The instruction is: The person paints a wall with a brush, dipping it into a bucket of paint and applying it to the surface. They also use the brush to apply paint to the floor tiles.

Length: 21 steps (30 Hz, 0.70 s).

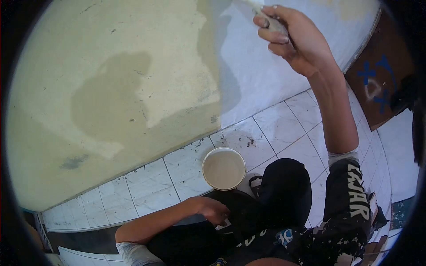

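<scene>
High in the view, my right hand [297, 35] is closed around the pale, paint-smeared handle of a paintbrush [277, 26]. The brush's far end runs out of view at the top edge, against the wall. Its fingers and nails carry white spots. Low in the middle, my left hand [213, 209] lies over my dark clothing with its fingers curled; what they hold, if anything, is hidden. Just beyond that hand, a round white bucket [224, 168] of off-white paint stands on the floor. The wall is dull yellow [173, 80] on the left and white [266, 71] on the right.
White floor tiles [284, 119] with dark specks run along the wall's foot. A brown board [372, 88] with blue marks leans at the right. My bent knee [288, 186] and sandalled foot [256, 185] are right of the bucket. Shadows fall across the wall.
</scene>
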Each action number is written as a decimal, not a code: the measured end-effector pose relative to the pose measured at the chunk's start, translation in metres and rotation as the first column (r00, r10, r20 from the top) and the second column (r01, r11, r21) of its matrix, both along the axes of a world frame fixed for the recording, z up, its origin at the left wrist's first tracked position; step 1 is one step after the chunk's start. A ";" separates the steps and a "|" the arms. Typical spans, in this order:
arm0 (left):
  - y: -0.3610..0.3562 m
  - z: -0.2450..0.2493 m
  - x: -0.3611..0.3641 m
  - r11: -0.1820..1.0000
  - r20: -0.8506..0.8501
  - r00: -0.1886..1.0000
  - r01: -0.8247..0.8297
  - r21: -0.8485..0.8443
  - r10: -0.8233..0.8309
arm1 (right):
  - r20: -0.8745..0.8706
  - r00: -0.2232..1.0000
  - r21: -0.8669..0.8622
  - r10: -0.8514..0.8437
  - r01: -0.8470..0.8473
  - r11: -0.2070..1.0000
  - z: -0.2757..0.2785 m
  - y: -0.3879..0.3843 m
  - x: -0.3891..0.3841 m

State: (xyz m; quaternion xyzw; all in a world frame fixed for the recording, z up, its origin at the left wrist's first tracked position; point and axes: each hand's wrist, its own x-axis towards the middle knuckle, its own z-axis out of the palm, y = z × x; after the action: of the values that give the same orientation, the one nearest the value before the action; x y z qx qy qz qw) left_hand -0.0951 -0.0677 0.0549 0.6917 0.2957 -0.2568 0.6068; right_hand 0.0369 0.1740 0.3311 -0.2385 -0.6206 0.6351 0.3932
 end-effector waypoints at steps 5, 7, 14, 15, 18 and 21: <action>0.002 0.011 -0.004 0.999 0.016 1.000 -0.020 0.036 0.019 | 0.015 0.982 -0.080 -0.188 0.188 0.979 -0.087 0.013 -0.014; 0.005 0.011 -0.005 1.000 -0.005 1.000 -0.007 -0.009 0.007 | 0.024 0.979 -0.093 -0.203 0.205 0.974 -0.184 0.029 -0.015; -0.001 -0.014 -0.011 0.994 0.009 0.997 -0.071 -0.085 0.072 | 0.355 0.934 -0.517 -0.027 0.221 0.827 -0.397 0.018 0.022; 0.003 -0.006 -0.009 0.995 0.005 0.998 -0.058 -0.082 0.059 | 0.400 0.916 -0.566 0.024 0.227 0.793 -0.419 0.017 0.029; 0.019 0.013 -0.003 0.991 -0.073 0.996 -0.055 -0.125 0.046 | 0.456 0.888 -0.609 0.052 0.269 0.747 -0.438 0.010 0.057; 0.011 -0.005 -0.010 0.977 -0.032 0.988 -0.152 -0.150 0.149 | 0.507 0.858 -0.548 0.079 0.250 0.798 -0.423 0.022 0.081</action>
State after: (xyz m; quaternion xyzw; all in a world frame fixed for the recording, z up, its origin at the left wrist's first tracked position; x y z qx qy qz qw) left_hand -0.1054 -0.0567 0.0502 0.6165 0.3330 -0.2392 0.6722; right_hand 0.1176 0.1959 -0.0920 -0.5363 -0.4581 0.6928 0.1505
